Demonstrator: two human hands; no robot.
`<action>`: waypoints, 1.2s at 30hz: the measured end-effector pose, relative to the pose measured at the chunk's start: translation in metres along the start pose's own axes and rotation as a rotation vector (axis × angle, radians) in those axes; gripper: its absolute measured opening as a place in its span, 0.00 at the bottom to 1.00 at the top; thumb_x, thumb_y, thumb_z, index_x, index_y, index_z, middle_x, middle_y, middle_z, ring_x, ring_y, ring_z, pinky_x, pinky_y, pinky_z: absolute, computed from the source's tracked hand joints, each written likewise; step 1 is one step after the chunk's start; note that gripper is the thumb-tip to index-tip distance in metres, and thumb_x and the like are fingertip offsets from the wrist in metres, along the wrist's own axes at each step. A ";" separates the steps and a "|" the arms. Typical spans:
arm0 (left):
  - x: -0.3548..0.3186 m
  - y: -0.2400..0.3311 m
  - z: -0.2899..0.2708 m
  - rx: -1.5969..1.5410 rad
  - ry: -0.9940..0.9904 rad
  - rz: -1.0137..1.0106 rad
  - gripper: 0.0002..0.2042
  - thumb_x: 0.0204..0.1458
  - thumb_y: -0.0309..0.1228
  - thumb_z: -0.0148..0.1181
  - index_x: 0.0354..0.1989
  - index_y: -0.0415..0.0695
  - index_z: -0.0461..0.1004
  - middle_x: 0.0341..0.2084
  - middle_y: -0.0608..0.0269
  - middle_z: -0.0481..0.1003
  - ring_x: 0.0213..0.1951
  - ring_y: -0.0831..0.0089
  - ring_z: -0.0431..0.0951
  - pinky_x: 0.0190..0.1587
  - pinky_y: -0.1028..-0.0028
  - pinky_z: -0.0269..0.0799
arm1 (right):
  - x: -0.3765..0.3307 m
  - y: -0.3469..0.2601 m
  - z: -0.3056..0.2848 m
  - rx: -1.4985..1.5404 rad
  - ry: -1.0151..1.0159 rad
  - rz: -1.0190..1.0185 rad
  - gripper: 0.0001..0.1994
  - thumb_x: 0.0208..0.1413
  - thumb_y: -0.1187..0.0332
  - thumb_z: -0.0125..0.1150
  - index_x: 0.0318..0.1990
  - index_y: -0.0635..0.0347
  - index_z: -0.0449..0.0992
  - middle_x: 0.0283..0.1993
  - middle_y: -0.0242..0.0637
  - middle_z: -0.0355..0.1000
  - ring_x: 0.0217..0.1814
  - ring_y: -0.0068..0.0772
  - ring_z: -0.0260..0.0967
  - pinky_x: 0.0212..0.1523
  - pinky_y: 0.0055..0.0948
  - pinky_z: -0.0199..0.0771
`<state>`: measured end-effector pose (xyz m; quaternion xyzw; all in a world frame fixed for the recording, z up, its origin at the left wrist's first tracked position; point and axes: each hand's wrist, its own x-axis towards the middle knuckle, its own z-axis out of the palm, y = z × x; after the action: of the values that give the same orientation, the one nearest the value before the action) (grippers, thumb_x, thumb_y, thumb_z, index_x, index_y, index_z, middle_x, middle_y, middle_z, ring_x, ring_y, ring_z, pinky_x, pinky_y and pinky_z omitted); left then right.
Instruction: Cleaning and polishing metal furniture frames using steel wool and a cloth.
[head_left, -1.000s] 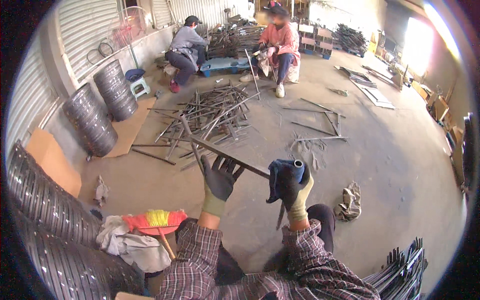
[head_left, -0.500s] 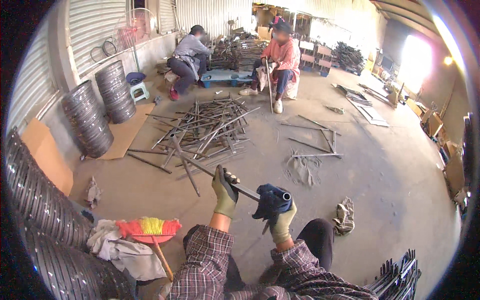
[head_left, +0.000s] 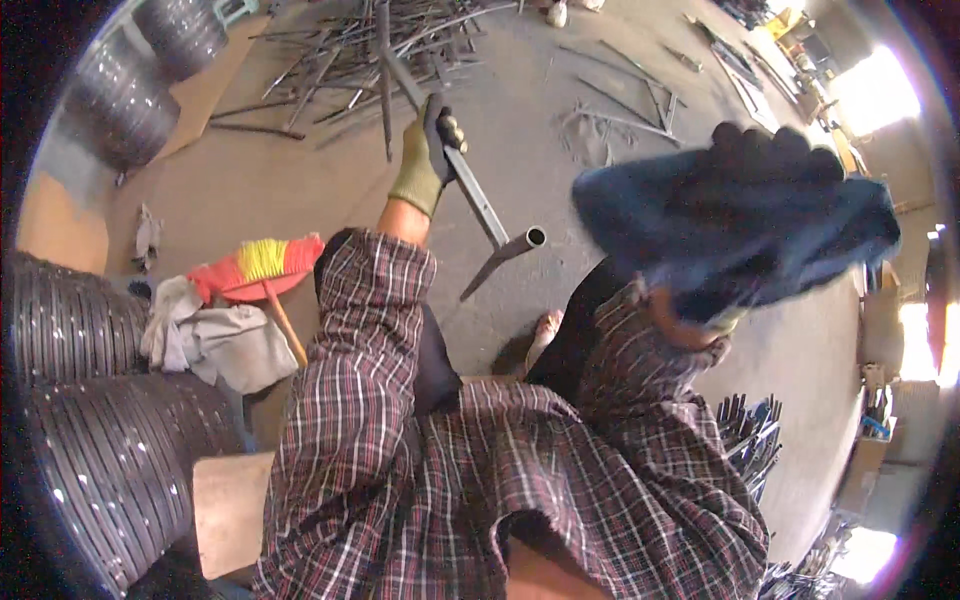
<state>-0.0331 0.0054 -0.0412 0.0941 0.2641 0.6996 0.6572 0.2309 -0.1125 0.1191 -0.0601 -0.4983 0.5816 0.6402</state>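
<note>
My left hand (head_left: 428, 150), in an olive and black glove, grips a long grey metal pipe (head_left: 478, 205) near its middle; the pipe's open end points toward my lap. My right hand (head_left: 770, 160), in a dark glove, is raised close to the camera and holds a dark blue cloth (head_left: 730, 235) that hangs blurred over it. Both plaid sleeves fill the lower part of the view. A pile of metal rods and angle pieces (head_left: 370, 45) lies on the concrete floor beyond the left hand.
Stacks of dark ribbed metal rings stand at the left (head_left: 90, 400) and upper left (head_left: 120, 100). A red and yellow broom (head_left: 255, 265) lies beside a grey rag heap (head_left: 215, 340). Bundled rods (head_left: 750, 440) sit at my right. Cardboard (head_left: 215, 80) lies on the floor.
My head has tipped down, so the people at the back have left the view. My right hand rose with the blue cloth toward the camera. The left hand kept its grip on the pipe.
</note>
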 end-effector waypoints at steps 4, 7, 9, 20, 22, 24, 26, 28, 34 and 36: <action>0.002 0.014 -0.006 -0.045 -0.188 -0.054 0.14 0.57 0.45 0.63 0.30 0.50 0.69 0.13 0.74 0.65 0.15 0.76 0.65 0.20 0.72 0.60 | -0.013 0.012 -0.038 -0.245 0.163 0.078 0.17 0.68 0.61 0.50 0.59 0.61 0.68 0.50 0.33 0.70 0.48 0.27 0.68 0.51 0.28 0.70; -0.003 0.011 -0.010 -0.148 -0.302 -0.146 0.11 0.64 0.42 0.55 0.36 0.49 0.71 0.17 0.75 0.66 0.18 0.79 0.64 0.24 0.73 0.60 | -0.041 0.052 -0.048 -0.722 0.455 0.505 0.21 0.65 0.49 0.52 0.49 0.60 0.73 0.37 0.33 0.75 0.30 0.25 0.68 0.34 0.26 0.70; -0.008 0.002 -0.005 -0.133 -0.281 -0.189 0.12 0.64 0.43 0.55 0.37 0.48 0.72 0.19 0.74 0.68 0.19 0.79 0.64 0.25 0.72 0.61 | -0.063 0.078 -0.042 -0.686 0.163 0.718 0.21 0.59 0.56 0.62 0.52 0.62 0.71 0.38 0.30 0.72 0.34 0.19 0.67 0.34 0.22 0.70; -0.028 -0.064 0.022 0.304 -0.234 -0.222 0.18 0.61 0.49 0.57 0.39 0.43 0.74 0.17 0.71 0.70 0.17 0.76 0.69 0.20 0.73 0.61 | -0.097 0.112 -0.016 -0.462 0.163 0.943 0.13 0.52 0.67 0.69 0.40 0.66 0.77 0.34 0.34 0.78 0.33 0.24 0.77 0.34 0.26 0.77; -0.022 -0.066 0.017 0.583 -0.228 -0.215 0.21 0.61 0.51 0.56 0.41 0.43 0.75 0.19 0.69 0.73 0.18 0.75 0.71 0.22 0.73 0.65 | -0.100 0.111 -0.017 -0.388 0.194 0.899 0.13 0.53 0.66 0.68 0.41 0.66 0.77 0.34 0.35 0.78 0.33 0.26 0.78 0.35 0.27 0.78; -0.017 -0.061 0.012 0.867 -0.201 -0.191 0.27 0.60 0.57 0.53 0.47 0.41 0.76 0.26 0.65 0.79 0.22 0.72 0.77 0.26 0.73 0.71 | -0.101 0.112 -0.018 -0.282 0.178 0.848 0.13 0.54 0.66 0.66 0.43 0.67 0.77 0.34 0.36 0.78 0.34 0.28 0.78 0.35 0.28 0.79; -0.024 -0.050 0.010 0.903 -0.195 -0.029 0.30 0.61 0.58 0.50 0.51 0.40 0.76 0.33 0.62 0.81 0.28 0.72 0.79 0.31 0.71 0.74 | -0.100 0.117 -0.017 -0.263 0.302 0.834 0.13 0.56 0.66 0.65 0.43 0.67 0.77 0.34 0.36 0.78 0.34 0.30 0.79 0.35 0.28 0.79; -0.044 -0.027 0.010 1.207 -0.180 0.245 0.28 0.67 0.51 0.44 0.54 0.35 0.73 0.38 0.58 0.81 0.40 0.66 0.81 0.44 0.66 0.76 | -0.098 0.125 -0.015 -0.163 0.342 0.784 0.14 0.58 0.66 0.64 0.45 0.67 0.76 0.36 0.37 0.78 0.35 0.31 0.78 0.35 0.29 0.78; -0.183 -0.007 0.014 0.711 -0.425 0.298 0.25 0.68 0.46 0.43 0.59 0.35 0.71 0.50 0.56 0.78 0.52 0.67 0.78 0.60 0.68 0.68 | -0.102 0.162 -0.016 -0.198 0.299 0.724 0.15 0.61 0.64 0.62 0.51 0.63 0.74 0.41 0.36 0.77 0.38 0.25 0.75 0.38 0.26 0.77; -0.208 -0.017 0.012 1.266 -0.429 0.830 0.20 0.67 0.42 0.48 0.56 0.37 0.71 0.48 0.56 0.78 0.50 0.68 0.77 0.57 0.68 0.70 | -0.102 0.168 -0.029 -0.156 0.175 0.818 0.16 0.62 0.62 0.62 0.52 0.63 0.75 0.41 0.34 0.77 0.40 0.24 0.75 0.37 0.27 0.77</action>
<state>0.0118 -0.1930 0.0057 0.6745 0.4229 0.5711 0.2001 0.1536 -0.1268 -0.0638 -0.3503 -0.4196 0.7409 0.3903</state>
